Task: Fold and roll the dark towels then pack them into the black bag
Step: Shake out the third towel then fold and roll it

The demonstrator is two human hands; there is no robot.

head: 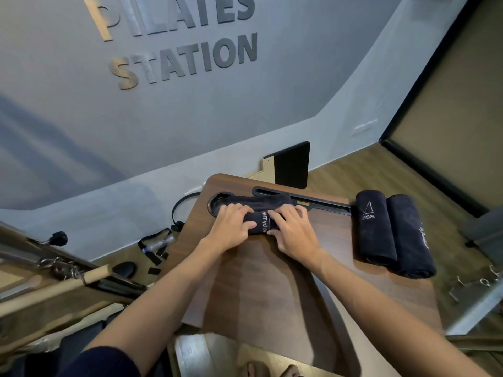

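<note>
A dark towel [261,213] with white lettering lies partly rolled at the far side of the small wooden table [272,281]. My left hand [233,224] and my right hand [292,229] both grip the roll, fingers curled over its top, thumbs at its near side. The towel's unrolled end stretches away toward the table's round cup recess [216,204]. Two rolled dark towels [377,227] [411,238] lie side by side at the table's right edge. No black bag shows in view.
A black slot rail [321,201] runs along the table's far edge. A black-and-wood board [291,164] leans on the grey wall behind. Straps and a water bottle [160,244] lie on the floor at left, beside a wooden reformer frame [54,281].
</note>
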